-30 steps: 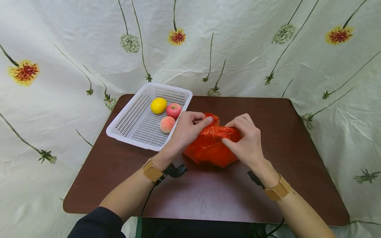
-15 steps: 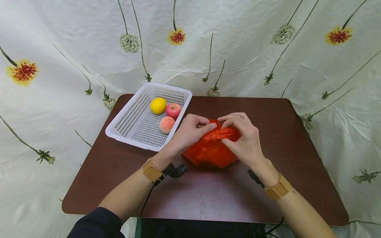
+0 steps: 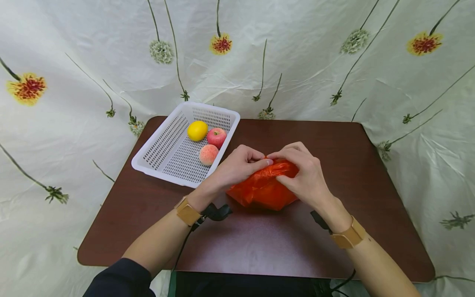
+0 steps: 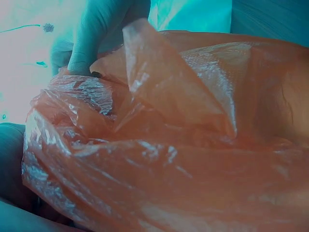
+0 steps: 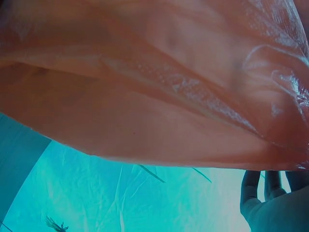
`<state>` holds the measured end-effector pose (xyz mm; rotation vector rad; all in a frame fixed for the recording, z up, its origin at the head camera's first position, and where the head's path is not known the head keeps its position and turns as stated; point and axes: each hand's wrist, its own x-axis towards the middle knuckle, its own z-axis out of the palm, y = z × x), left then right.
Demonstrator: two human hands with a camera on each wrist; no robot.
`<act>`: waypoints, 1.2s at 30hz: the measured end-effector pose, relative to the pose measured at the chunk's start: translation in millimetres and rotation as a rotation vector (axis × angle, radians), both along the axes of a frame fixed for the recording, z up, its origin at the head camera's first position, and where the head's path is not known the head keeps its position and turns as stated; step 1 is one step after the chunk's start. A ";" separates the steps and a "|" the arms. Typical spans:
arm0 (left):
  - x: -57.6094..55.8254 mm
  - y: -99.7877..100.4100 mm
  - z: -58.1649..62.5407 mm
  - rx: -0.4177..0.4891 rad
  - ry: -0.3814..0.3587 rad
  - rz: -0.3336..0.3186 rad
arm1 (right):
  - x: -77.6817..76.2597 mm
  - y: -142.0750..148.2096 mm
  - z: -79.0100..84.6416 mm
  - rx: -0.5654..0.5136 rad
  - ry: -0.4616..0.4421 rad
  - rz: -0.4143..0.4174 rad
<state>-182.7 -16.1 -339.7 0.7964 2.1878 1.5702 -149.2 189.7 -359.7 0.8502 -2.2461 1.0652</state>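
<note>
A red plastic bag (image 3: 263, 192) sits on the table, bulging below and gathered at its top. My left hand (image 3: 241, 165) pinches the gathered plastic between thumb and bent fingers from the left. From the right, my right hand (image 3: 306, 173) grips the same bunched part, its fingers over the top and its thumb on the near side. The fingertips of both hands almost meet. Close up in the left wrist view, the crinkled bag (image 4: 159, 179) has a loose pointed flap standing up. The bag (image 5: 169, 111) fills much of the right wrist view; its contents cannot be made out.
Left of the bag stands a white perforated plastic basket (image 3: 163, 177) holding a yellow lemon-like fruit (image 3: 197, 130), a red apple (image 3: 217, 137) and a peach (image 3: 209, 154). The dark brown table (image 3: 352, 173) has rounded corners. A flowered sheet (image 3: 304, 53) hangs behind it.
My left hand has moved slightly right and down, and my right fingers have reached left across the bag's top. The hands are closer together, and the bag's upper tuft is pressed lower.
</note>
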 end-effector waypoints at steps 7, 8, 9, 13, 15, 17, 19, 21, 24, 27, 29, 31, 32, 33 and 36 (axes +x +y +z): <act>0.4 -0.1 -1.3 0.005 -0.026 -0.008 | 2.7 4.0 1.4 0.034 -0.038 -0.072; 0.5 0.1 -1.6 0.006 -0.030 -0.002 | 3.1 4.6 1.8 0.036 -0.042 -0.077; 0.4 0.1 -2.0 0.008 -0.036 0.006 | 3.5 5.1 2.3 0.039 -0.045 -0.082; 0.6 0.5 -3.6 0.047 -0.098 0.046 | 4.3 7.1 4.0 0.043 -0.059 -0.079; 1.1 0.5 -3.8 0.078 -0.134 0.065 | 4.1 8.1 4.3 0.044 -0.068 -0.076; 2.5 0.3 -2.3 0.105 -0.153 0.076 | 4.1 9.3 4.3 0.045 -0.083 -0.072; 5.9 0.1 3.3 0.120 -0.149 0.077 | 3.9 10.8 4.0 0.044 -0.099 -0.069; 9.4 -0.3 9.3 0.118 -0.121 0.074 | 3.2 12.4 3.5 0.039 -0.110 -0.059; 14.9 -1.9 18.6 0.113 -0.075 0.060 | 1.2 14.0 3.0 0.026 -0.104 -0.017; 17.9 -3.6 23.2 0.104 -0.036 0.036 | 0.0 14.9 3.5 0.011 -0.090 0.029; 19.1 -4.2 25.0 0.100 -0.015 0.011 | -0.1 15.5 3.5 -0.006 -0.096 0.042; 19.1 -4.3 25.1 0.092 0.015 -0.009 | 0.5 15.8 4.5 -0.026 -0.115 0.048; 18.8 -4.3 24.4 0.086 0.031 -0.017 | 2.8 15.0 8.1 -0.036 -0.125 0.054; 18.1 -4.2 23.2 0.081 0.052 -0.022 | 4.9 14.0 11.6 -0.047 -0.136 0.062; 13.7 -4.1 15.6 0.070 0.100 -0.018 | 11.3 10.6 22.2 -0.076 -0.155 0.093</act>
